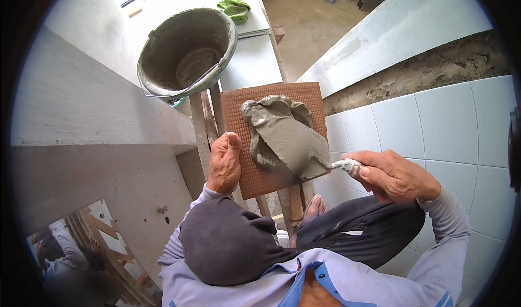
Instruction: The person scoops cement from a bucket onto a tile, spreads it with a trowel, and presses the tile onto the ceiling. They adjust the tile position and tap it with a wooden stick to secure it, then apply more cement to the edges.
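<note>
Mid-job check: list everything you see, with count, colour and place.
Tile: 1, reddish-brown, centre
Mortar: 1 mound, grey, on the tile
Trowel: 1, whitish handle, right of mortar
Bucket: 1, grey, upper left
Cloth or glove: 1, green, behind bucket's right rim
Loose tiles: count unclear, white, right of bucket
Wall tiles: many, pale blue, right
Boards: several, brown, beneath tile
Mirror: 1, reflective, lower left
Trousers: 1 pair, dark, bottom
Shirt: 1, pale, blue trim, bottom
Left hand: 1, bare, gripping tile's left edge
Right hand: 1, bare, holding trowel handle
</note>
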A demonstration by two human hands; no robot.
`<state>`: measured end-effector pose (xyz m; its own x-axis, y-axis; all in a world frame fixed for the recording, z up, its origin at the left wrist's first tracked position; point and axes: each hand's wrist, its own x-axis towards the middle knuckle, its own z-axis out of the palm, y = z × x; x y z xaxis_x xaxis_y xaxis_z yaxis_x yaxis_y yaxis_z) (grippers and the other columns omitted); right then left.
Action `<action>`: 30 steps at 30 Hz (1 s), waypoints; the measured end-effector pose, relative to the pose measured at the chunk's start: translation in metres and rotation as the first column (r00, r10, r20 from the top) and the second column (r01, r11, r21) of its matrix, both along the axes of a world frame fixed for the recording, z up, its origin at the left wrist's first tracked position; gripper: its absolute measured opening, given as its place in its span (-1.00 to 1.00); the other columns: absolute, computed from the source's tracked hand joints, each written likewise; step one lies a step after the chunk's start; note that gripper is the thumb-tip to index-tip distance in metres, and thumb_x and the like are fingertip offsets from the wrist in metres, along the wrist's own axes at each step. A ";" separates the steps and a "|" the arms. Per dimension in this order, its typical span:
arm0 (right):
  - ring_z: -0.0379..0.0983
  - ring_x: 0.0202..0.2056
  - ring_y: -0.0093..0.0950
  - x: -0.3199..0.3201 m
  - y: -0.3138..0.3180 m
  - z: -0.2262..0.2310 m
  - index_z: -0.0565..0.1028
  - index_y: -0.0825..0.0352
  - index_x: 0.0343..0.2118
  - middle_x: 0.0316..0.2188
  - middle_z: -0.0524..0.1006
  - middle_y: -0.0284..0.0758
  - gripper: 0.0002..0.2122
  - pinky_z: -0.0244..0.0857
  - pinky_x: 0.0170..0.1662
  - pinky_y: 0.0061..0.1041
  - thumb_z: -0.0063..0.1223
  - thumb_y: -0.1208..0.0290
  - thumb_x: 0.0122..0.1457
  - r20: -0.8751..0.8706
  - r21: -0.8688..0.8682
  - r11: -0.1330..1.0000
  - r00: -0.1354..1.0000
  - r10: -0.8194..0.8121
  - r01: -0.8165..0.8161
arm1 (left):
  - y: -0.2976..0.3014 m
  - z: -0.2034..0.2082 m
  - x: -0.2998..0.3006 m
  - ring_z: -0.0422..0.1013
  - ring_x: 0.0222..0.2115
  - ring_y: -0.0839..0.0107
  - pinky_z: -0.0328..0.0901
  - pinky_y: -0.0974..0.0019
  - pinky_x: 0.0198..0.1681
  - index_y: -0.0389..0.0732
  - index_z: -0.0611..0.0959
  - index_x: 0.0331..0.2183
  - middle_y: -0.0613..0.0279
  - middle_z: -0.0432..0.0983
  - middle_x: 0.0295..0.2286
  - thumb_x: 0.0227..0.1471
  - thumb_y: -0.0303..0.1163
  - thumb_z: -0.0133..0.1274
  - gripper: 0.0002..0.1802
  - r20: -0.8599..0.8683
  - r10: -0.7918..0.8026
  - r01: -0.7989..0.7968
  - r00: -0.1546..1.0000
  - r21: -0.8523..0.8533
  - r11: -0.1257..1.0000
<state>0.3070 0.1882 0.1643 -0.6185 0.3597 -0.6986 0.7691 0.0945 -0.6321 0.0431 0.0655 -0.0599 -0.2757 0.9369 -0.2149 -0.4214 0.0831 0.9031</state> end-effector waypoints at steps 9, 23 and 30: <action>0.49 -0.43 -0.10 0.014 -0.006 0.018 0.39 0.44 0.08 -0.42 0.54 -0.04 -0.61 0.34 -0.34 -0.24 -0.01 0.45 0.19 0.015 0.480 0.852 0.973 0.229 -0.208 | -0.002 0.013 -0.002 0.07 -0.49 0.72 0.05 0.53 -0.43 -0.15 0.42 -0.51 0.57 0.23 -0.55 0.25 0.12 -0.17 -0.47 0.004 0.104 -0.103 0.995 -0.066 0.992; 0.51 -0.38 -0.07 0.035 -0.012 0.019 0.36 0.49 0.09 -0.38 0.55 0.00 -0.61 0.35 -0.30 -0.21 -0.04 0.47 0.20 0.065 0.533 0.840 0.995 0.081 -0.103 | -0.007 -0.016 -0.012 0.21 -0.45 0.66 0.18 0.50 -0.37 -0.19 0.46 -0.43 0.49 0.34 -0.49 0.22 0.17 -0.19 -0.43 -0.101 0.140 -0.146 0.985 -0.050 0.988; 0.43 -0.54 -0.23 0.049 -0.035 0.048 0.37 0.43 0.11 -0.53 0.45 -0.18 -0.57 0.30 -0.46 -0.32 0.03 0.44 0.16 0.066 0.528 0.838 0.991 0.120 -0.137 | -0.012 0.005 -0.011 0.43 -0.32 0.52 0.37 0.39 -0.25 -0.31 0.52 -0.19 0.29 0.53 -0.31 0.20 0.18 -0.18 -0.34 0.064 0.116 -0.115 0.991 -0.015 0.993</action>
